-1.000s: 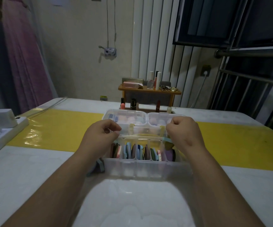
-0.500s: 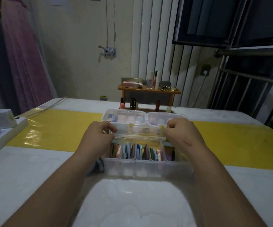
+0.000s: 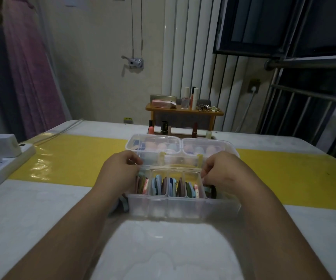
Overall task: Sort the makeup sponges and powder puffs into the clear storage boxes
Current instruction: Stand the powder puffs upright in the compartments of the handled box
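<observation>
While the left hand (image 3: pixel 120 168) and the right hand (image 3: pixel 221 170) were curled round the two ends of a clear lid (image 3: pixel 180 161), that lid was held just above the back edge of the near storage box (image 3: pixel 183 209). Whether it was hinged to the box could not be told through the clear plastic. Powder puffs (image 3: pixel 159 185) in blue, green, pink and brown were seen standing on edge in the box's divided compartments. A loose puff (image 3: pixel 123 203) with a teal ribbon was seen lying against the box's left wall, partly hidden by the left forearm. The box's right end was covered by the right wrist. Directly behind the lid, two far storage boxes (image 3: pixel 153 144) were set side by side with lids shut, and pale pink and blue sponges (image 3: pixel 210 149) were made out dimly inside them.

The white desk (image 3: pixel 32 209) was crossed by a glossy yellow band (image 3: pixel 72 158), on which the far boxes were placed. A white power strip (image 3: pixel 3 168) with adapters (image 3: pixel 5 144) plugged in was set along the left edge. At the far edge a small wooden shelf (image 3: pixel 183 112) carrying bottles and tubes was seen, with lipsticks (image 3: pixel 194 128) stood beneath it. A pink curtain (image 3: pixel 32 77) was hung at the left, and window bars (image 3: pixel 304 95) were seen before dark glass at the right. The room was dimly lit.
</observation>
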`<move>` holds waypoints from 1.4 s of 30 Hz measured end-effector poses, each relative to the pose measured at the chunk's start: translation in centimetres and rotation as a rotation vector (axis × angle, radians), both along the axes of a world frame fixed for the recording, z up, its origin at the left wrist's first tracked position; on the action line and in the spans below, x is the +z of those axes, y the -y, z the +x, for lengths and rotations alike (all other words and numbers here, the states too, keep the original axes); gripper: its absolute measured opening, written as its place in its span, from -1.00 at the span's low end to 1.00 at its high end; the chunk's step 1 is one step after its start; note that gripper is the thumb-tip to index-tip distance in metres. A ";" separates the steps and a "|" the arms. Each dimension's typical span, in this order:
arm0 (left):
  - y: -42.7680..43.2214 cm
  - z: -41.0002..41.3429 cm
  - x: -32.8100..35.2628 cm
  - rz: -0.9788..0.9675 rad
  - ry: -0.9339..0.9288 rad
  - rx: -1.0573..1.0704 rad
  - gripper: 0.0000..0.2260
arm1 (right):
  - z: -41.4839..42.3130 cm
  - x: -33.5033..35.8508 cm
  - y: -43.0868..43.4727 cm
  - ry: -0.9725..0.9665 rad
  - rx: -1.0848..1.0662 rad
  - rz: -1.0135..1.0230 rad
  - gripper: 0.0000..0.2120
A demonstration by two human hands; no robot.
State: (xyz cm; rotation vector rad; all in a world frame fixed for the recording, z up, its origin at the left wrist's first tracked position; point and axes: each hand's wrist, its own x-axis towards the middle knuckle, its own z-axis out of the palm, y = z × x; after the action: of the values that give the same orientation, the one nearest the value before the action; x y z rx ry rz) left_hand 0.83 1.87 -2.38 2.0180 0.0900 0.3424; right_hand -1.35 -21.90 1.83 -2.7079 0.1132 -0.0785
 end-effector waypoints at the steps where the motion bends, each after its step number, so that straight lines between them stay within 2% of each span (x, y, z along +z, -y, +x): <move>1: 0.0 0.0 0.0 -0.014 0.008 0.002 -0.83 | 0.0 0.0 0.1 0.001 -0.004 0.009 -0.88; 7: -0.1 0.2 -0.1 -0.002 0.027 0.017 -0.83 | 0.0 0.0 0.1 0.030 -0.002 0.088 -0.89; 12: -0.4 0.3 0.2 -0.044 -0.004 0.009 -0.84 | 0.2 -0.2 0.0 0.017 -0.013 0.073 -0.90; 15: -1.3 0.9 0.4 -0.142 -0.040 0.078 -0.83 | 0.1 -0.2 0.0 0.052 -0.020 0.085 -0.88; 17: -2.1 1.2 0.3 -0.124 -0.045 0.120 -0.81 | 0.0 -0.3 -0.1 0.073 -0.020 0.111 -0.87; 24: -3.0 1.8 -0.7 0.180 -0.013 0.133 -0.91 | -0.3 -0.3 -0.9 0.148 0.027 0.166 -0.87; 29: -2.8 2.2 -1.5 0.493 -0.215 0.036 -0.60 | -0.4 -0.4 -1.6 0.143 0.065 0.173 -0.84; 31: -2.7 2.3 -1.5 0.592 -0.276 0.015 -0.58 | -0.5 -0.4 -1.7 0.142 0.066 0.172 -0.83; 34: -2.6 2.5 -1.3 0.655 -0.312 -0.025 -0.64 | -0.4 -0.5 -1.8 0.141 0.066 0.170 -0.83; 37: -2.7 2.4 -1.2 0.608 -0.329 -0.062 -0.72 | -0.3 -0.6 -1.8 0.145 0.071 0.158 -0.84; 40: -2.8 2.0 -1.3 0.341 -0.244 -0.078 -0.82 | -0.3 -0.6 -1.8 0.147 0.070 0.160 -0.85; 42: -2.6 1.7 -1.2 0.265 -0.187 -0.101 -0.83 | -0.3 -0.7 -1.8 0.146 0.072 0.160 -0.84</move>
State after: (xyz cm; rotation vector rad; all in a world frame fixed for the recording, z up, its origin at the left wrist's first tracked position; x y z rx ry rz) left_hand 2.53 4.50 -3.57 2.3050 0.0616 0.1045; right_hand -1.63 -20.05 1.16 -2.5339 -0.0209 -0.2344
